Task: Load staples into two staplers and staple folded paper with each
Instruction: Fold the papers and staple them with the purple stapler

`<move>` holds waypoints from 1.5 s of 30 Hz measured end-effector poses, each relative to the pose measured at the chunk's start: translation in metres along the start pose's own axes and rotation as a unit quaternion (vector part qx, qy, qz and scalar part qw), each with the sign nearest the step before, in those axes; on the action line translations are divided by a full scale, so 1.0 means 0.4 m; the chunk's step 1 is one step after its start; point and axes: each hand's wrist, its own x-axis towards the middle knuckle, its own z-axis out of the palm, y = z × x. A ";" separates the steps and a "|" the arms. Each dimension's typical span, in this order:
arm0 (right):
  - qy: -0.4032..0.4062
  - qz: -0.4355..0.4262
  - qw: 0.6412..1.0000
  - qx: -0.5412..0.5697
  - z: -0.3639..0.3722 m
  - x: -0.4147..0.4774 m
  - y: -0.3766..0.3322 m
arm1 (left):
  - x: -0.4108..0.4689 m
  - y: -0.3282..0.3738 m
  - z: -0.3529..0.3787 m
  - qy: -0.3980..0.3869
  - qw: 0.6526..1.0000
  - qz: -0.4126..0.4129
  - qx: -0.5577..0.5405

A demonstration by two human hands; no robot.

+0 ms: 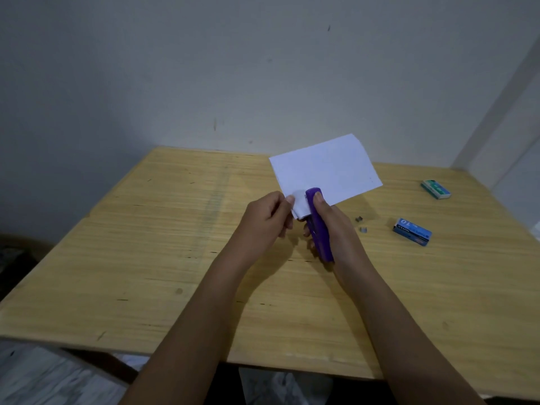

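Observation:
A folded white paper (330,168) is held up above the wooden table (152,258). My left hand (267,219) pinches its near folded corner. My right hand (333,226) grips a purple stapler (320,229), thumb pressed on the top near its nose, and the stapler's mouth sits over that same paper corner. A blue staple box (412,231) and a green staple box (436,189) lie on the table to the right. Two small loose staple pieces (361,224) lie beside my right hand. A second stapler is not in view.
The table stands against a grey wall, with a white wall corner at the right. The near table edge runs across the bottom, with patterned floor below it.

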 end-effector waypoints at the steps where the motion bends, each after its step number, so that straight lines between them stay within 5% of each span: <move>1: -0.005 0.001 1.000 0.001 0.000 -0.001 0.000 | 0.000 0.000 0.002 0.001 1.000 0.007 0.013; 24: -0.060 0.041 0.995 0.064 0.005 -0.006 -0.001 | -0.004 -0.007 0.034 0.049 0.986 0.073 0.145; 45: -0.004 0.063 0.990 0.125 0.023 -0.019 0.000 | -0.004 0.007 0.051 0.052 0.984 0.061 0.158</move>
